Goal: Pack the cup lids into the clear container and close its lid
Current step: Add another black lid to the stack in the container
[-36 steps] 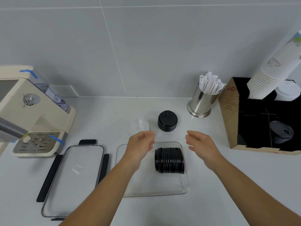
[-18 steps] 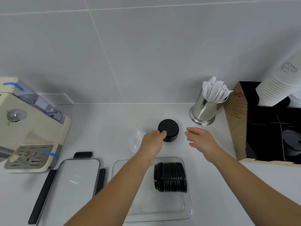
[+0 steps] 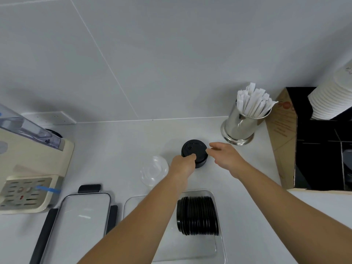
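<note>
Clear rectangular container sits open on the white table, a row of black cup lids inside. Beyond it, a short black lid stack: left hand grips its near edge, right hand pinches its right rim.

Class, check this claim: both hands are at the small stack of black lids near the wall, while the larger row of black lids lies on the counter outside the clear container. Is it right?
One detail is wrong. The head view shows the row of black lids lying inside the clear container, not outside it. The left hand and right hand are indeed at the small stack.
</note>
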A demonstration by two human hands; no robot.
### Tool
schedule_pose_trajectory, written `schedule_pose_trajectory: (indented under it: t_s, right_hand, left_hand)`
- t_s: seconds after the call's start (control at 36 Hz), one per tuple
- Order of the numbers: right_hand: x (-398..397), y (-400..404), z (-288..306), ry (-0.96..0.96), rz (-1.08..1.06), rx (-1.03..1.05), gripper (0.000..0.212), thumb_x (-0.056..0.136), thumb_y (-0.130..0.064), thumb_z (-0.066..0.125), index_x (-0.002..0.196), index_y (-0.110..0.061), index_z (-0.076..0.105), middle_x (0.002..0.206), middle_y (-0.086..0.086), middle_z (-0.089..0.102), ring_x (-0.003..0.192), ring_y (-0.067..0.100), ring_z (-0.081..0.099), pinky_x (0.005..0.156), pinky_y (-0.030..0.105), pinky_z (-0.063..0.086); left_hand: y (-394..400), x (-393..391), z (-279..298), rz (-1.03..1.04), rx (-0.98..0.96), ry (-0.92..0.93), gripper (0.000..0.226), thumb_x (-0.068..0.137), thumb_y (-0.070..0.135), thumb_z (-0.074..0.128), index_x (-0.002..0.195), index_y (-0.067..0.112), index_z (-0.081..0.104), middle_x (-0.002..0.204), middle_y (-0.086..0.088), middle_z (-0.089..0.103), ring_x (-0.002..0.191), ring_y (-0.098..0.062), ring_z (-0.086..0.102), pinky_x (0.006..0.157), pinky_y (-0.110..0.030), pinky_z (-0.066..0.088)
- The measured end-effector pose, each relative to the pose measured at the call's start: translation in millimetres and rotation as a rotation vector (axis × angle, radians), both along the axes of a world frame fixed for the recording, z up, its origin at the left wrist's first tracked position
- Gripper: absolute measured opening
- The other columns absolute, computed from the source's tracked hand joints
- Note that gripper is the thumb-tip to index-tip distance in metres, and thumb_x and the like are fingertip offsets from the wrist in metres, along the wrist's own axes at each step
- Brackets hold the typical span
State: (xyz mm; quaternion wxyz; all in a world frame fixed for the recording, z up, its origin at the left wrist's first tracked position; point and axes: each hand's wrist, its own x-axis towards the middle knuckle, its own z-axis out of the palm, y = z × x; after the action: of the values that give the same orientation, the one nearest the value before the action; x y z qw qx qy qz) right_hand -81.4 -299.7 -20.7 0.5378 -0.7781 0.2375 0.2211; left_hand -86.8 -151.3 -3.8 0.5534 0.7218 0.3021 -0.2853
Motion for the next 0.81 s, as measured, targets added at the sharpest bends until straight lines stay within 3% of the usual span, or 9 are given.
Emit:
schedule_pose_trajectory:
  t_s: [0.08,0.19,0.31,0.39,0.47,0.64,0.75,0.81]
  right_hand:
    - [3.4,1.8,-3.5,0.005,0.011,-0.005,0.054,0.088,-0.031,0.064,0.139,-0.018,0.052,0.129,0.003,0.059,0.114,0.023,0.058,0.103,0.039,0.045]
    - [6.4,2.7,-7.2,0.019,0.024,0.001,0.053,0.089,-0.029,0.063,0.139,-0.017,0.052,0.129,0.004,0.059,0.111,0.021,0.057,0.100,0.036,0.046]
    - [8.0,3.0,-9.5,0.035,0.021,0.024,0.050,0.088,-0.027,0.063,0.136,-0.017,0.054,0.125,0.005,0.062,0.096,0.019,0.055,0.092,0.034,0.047]
    - [8.4,3.5,-10.6,0.022,0.014,0.049,0.040,0.088,-0.024,0.063,0.127,-0.018,0.062,0.108,-0.003,0.067,0.089,0.014,0.059,0.084,0.031,0.049]
    - [8.3,3.9,-11.1,0.027,-0.005,0.089,0.028,0.088,-0.022,0.062,0.116,-0.025,0.065,0.096,-0.008,0.067,0.092,0.013,0.063,0.088,0.036,0.052]
    - [7.7,3.4,-10.9,0.035,-0.055,0.149,0.014,0.087,-0.018,0.063,0.096,-0.030,0.063,0.096,0.000,0.069,0.094,0.023,0.064,0.089,0.041,0.053]
    - [6.2,1.0,-10.2,0.040,-0.076,0.180,0.018,0.087,-0.016,0.065,0.101,-0.026,0.062,0.107,0.007,0.069,0.092,0.022,0.062,0.086,0.039,0.053]
    - [5.6,0.3,-9.1,0.041,-0.091,0.198,0.020,0.086,-0.015,0.066,0.104,-0.024,0.062,0.110,0.009,0.068,0.093,0.024,0.063,0.089,0.040,0.052]
  left_hand:
    - [-1.8,1.3,-1.2,0.014,-0.009,0.022,0.048,0.094,0.026,0.055,0.131,-0.005,0.054,0.091,-0.009,0.063,0.058,-0.014,0.035,0.049,-0.027,0.028]
    - [-2.7,2.2,-3.5,0.020,-0.001,0.036,0.045,0.094,0.022,0.054,0.127,-0.008,0.055,0.066,-0.002,0.044,0.053,-0.015,0.032,0.047,-0.026,0.026]
    - [-3.2,3.9,-6.7,0.030,-0.001,0.028,0.038,0.096,0.022,0.054,0.124,-0.004,0.058,0.066,-0.001,0.042,0.056,-0.015,0.036,0.049,-0.026,0.028]
    - [-3.4,4.5,-8.5,0.039,-0.005,0.025,0.039,0.096,0.021,0.054,0.124,-0.006,0.057,0.065,-0.001,0.041,0.055,-0.015,0.035,0.049,-0.026,0.028]
    - [-4.0,4.3,-9.4,0.043,-0.008,0.019,0.038,0.096,0.019,0.053,0.122,-0.009,0.057,0.064,-0.002,0.040,0.054,-0.016,0.034,0.048,-0.026,0.027]
    - [-5.5,1.7,-9.8,0.065,-0.007,0.012,0.036,0.096,0.017,0.053,0.119,-0.011,0.058,0.062,-0.001,0.039,0.053,-0.016,0.032,0.048,-0.025,0.027]
    - [-5.4,0.3,-8.9,0.086,-0.008,-0.010,0.030,0.096,0.016,0.053,0.112,-0.007,0.063,0.060,0.000,0.040,0.051,-0.015,0.033,0.047,-0.024,0.027]
    - [-5.8,-0.5,-8.2,0.096,-0.016,-0.034,0.021,0.096,0.015,0.053,0.097,-0.002,0.066,0.060,0.000,0.040,0.051,-0.014,0.033,0.047,-0.024,0.028]
